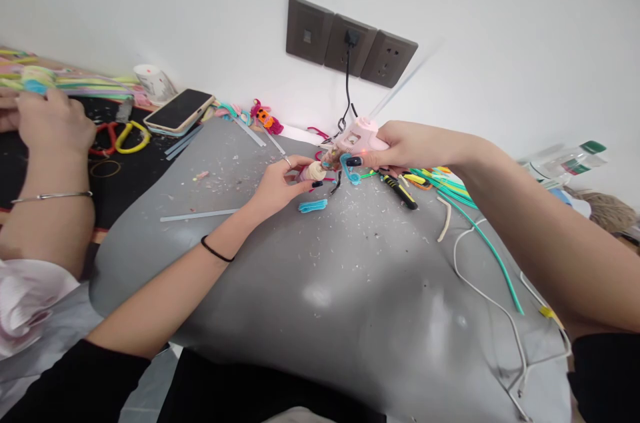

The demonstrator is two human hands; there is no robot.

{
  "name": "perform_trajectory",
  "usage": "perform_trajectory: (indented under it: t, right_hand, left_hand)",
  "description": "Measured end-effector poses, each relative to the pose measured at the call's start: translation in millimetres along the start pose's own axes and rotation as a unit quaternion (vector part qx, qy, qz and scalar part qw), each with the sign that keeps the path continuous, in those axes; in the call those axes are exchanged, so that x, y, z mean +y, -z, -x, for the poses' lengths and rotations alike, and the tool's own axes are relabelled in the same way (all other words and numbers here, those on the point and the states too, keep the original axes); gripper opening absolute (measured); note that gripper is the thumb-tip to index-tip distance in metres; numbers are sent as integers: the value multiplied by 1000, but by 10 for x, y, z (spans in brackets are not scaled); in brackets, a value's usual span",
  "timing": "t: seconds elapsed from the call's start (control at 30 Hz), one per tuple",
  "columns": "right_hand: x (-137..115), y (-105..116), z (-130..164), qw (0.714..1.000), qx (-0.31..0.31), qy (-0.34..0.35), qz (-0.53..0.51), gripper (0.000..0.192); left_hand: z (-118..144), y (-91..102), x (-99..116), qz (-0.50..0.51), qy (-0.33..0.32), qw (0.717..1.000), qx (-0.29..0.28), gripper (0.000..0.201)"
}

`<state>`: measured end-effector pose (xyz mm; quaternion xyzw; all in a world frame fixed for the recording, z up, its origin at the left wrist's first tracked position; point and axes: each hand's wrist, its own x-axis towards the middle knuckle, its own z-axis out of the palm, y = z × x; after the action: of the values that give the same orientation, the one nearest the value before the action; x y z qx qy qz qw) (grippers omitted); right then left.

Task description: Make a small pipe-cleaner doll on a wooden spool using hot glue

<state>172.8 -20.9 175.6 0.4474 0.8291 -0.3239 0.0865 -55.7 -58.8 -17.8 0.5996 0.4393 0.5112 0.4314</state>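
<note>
My right hand (387, 148) is closed round a pink hot glue gun (364, 133). A long clear glue stick (400, 91) sticks up out of its back, and its nozzle end points down and left. A curled blue pipe cleaner piece (353, 175) hangs by my right thumb; whether the thumb pinches it, I cannot tell. Between its fingers and thumb, my left hand (283, 184) grips a small cream-coloured fuzzy piece (314, 171), close to the nozzle. A folded blue pipe cleaner bundle (313, 206) lies on the grey cover (320, 270) just below.
A co-worker's hand (53, 120) is at the left, near scissors (120, 136) and a phone (179, 111). A black-and-yellow cutter (400, 192), green pipe cleaners (493, 243) and a white cable (480, 283) lie right. Behind are wall sockets (351, 43) and a bottle (575, 163).
</note>
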Motion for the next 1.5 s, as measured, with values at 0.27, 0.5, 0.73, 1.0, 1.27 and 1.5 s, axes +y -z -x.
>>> perform_trajectory:
  t: [0.27, 0.5, 0.73, 1.0, 1.27, 1.5]
  right_hand:
    - [-26, -2, 6, 1000, 1, -5, 4, 43]
    - [32, 2, 12, 1000, 10, -7, -4, 46]
    - [29, -1, 21, 1000, 7, -9, 7, 49]
    - [20, 18, 31, 999, 13, -10, 28, 52]
    - [1, 21, 10, 999, 26, -3, 37, 48]
    - [-18, 25, -17, 999, 37, 7, 39, 47]
  left_hand:
    - [1, 1, -8, 3, 4, 1000, 2, 43]
    - [1, 7, -13, -2, 2, 1000, -4, 43]
    - [-5, 5, -30, 2, 0, 1000, -2, 42]
    - [-6, 5, -21, -2, -3, 1000, -4, 40]
    - [-4, 6, -39, -4, -6, 1000, -3, 43]
    - [5, 4, -21, -9, 0, 1000, -3, 43]
